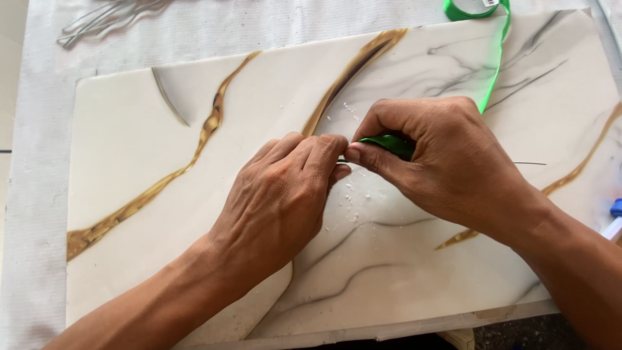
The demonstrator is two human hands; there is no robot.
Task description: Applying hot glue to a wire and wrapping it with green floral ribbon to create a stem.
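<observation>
My left hand and my right hand meet at the middle of a white marble-patterned mat. Both pinch a folded piece of green ribbon, which shows between the right thumb and fingers. A thin dark wire sticks out to the right from under my right hand. The ribbon runs up behind the right hand as a green strand to a green ribbon spool at the top edge. The left fingertips hide the ribbon's left end.
The mat lies on a white cloth-covered table. A bundle of thin wires lies at the top left. Small white crumbs are scattered under the hands. A blue and white object peeks in at the right edge.
</observation>
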